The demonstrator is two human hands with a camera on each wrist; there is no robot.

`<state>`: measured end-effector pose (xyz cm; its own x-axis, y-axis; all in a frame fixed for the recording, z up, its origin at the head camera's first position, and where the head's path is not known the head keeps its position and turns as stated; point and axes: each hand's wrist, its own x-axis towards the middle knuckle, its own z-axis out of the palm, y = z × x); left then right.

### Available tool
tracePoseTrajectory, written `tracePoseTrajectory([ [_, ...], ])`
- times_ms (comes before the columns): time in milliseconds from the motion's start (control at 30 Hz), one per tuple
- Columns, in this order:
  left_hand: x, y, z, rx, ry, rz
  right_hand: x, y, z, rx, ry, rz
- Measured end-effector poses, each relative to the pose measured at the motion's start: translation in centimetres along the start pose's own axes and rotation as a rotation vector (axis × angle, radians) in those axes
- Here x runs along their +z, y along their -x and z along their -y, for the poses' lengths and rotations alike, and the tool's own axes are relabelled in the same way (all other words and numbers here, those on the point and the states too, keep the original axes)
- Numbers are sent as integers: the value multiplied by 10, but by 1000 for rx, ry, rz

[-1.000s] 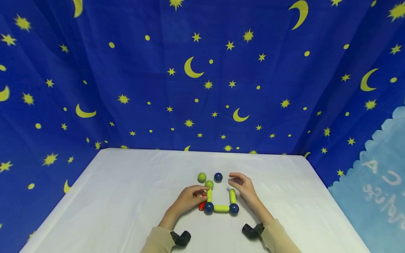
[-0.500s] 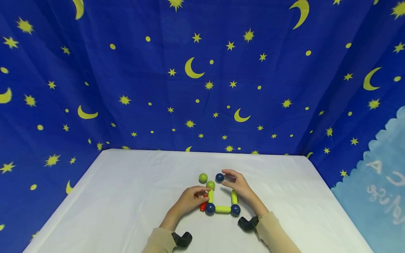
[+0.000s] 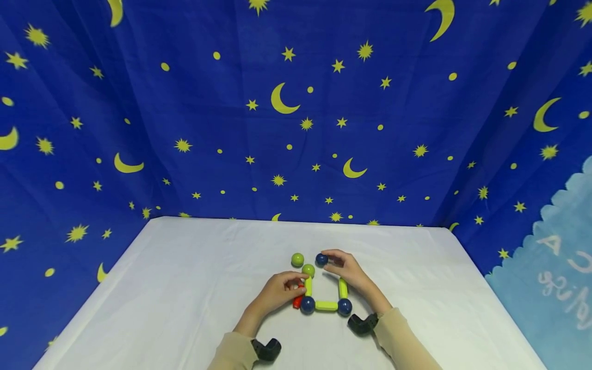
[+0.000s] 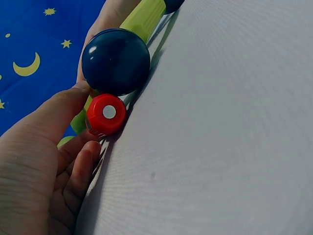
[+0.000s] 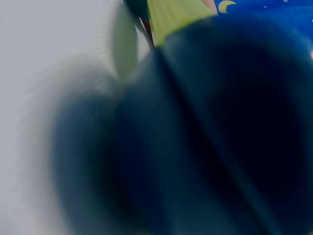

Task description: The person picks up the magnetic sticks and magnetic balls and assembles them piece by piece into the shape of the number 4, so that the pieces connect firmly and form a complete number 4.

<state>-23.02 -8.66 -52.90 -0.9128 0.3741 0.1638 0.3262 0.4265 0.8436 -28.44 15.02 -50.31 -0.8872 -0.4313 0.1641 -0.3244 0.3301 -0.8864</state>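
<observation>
Dark blue balls and yellow-green sticks form an open-topped square on the table. Two blue balls [image 3: 307, 305] mark its near corners, and a bottom stick [image 3: 326, 306] joins them. At its left side my left hand [image 3: 276, 294] pinches the upright yellow-green stick [image 3: 308, 286], topped by a green ball [image 3: 308, 270]. A red stick [image 4: 106, 114] lies alongside, under that hand, next to a corner ball [image 4: 116, 61]. With finger and thumb my right hand [image 3: 350, 271] holds a loose blue ball [image 3: 321, 259] above the right stick [image 3: 343, 288]. A blurred corner ball [image 5: 234, 112] fills the right wrist view.
Another green ball [image 3: 297, 260] sits behind the square, left of the held blue ball. White cloth covers the table [image 3: 185, 288]. A blue star-and-moon curtain [image 3: 231, 118] rises along the back and sides.
My right hand has moved left, from beyond the right stick to the loose blue ball, and its fingers have closed on it. The left hand has stayed on its stick.
</observation>
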Motion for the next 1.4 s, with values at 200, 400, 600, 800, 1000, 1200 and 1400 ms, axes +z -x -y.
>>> tracePoseTrajectory([
  [200, 0, 0, 0, -4, -3, 0, 5, -9, -19, 7, 3, -46],
  [400, -1, 0, -3, -5, -7, 4, 8, -13, -22, 56, 18, -104],
  [600, -2, 1, -4, -7, -12, 3, 9, -12, -19, 104, 25, -146],
  [800, 0, 1, -2, 4, -17, 2, 5, -5, -20, 108, 7, -150],
  [1000, 1, -1, -1, -2, -5, 4, -6, 13, -20, 134, -5, -172],
  [1200, 0, -2, 0, 0, -32, -3, -13, 33, -11, 167, -36, -186],
  [1400, 1, -1, -1, -8, -31, -3, -16, 48, 12, 139, -34, -165],
])
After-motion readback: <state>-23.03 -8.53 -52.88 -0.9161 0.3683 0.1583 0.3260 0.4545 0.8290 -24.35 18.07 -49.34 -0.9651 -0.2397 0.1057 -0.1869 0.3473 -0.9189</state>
